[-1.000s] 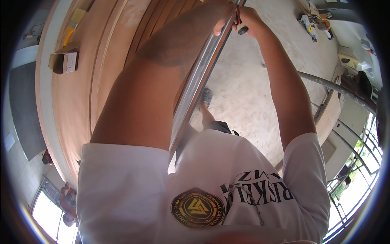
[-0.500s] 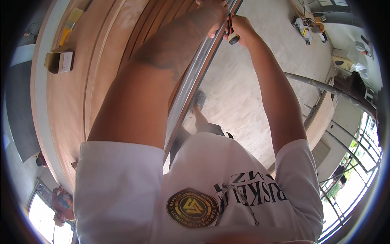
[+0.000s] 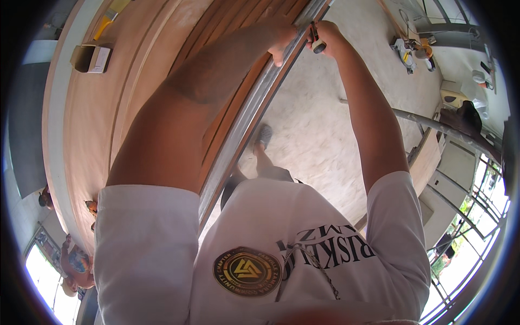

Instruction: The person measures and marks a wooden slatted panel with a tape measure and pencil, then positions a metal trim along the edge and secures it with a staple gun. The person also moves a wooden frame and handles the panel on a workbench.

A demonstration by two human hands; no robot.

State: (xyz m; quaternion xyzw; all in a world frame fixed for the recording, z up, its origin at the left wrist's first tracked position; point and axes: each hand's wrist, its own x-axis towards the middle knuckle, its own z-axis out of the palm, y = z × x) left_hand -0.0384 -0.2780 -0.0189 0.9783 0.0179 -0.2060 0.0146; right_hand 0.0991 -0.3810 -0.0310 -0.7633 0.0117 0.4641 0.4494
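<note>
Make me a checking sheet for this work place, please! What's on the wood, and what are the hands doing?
Surface: brown wooden boards, side by side.
Job's things: long shiny metal strip; red-and-black tool with a pale end.
Clutter: small open box and yellow-handled brush on the wood.
Hands: right hand holds the tool beside the strip; left hand is at the strip, grip unclear.
Cables: cannot tell; details around the power tool are too small.
Surroundings: pale floor; another person at lower left.
</note>
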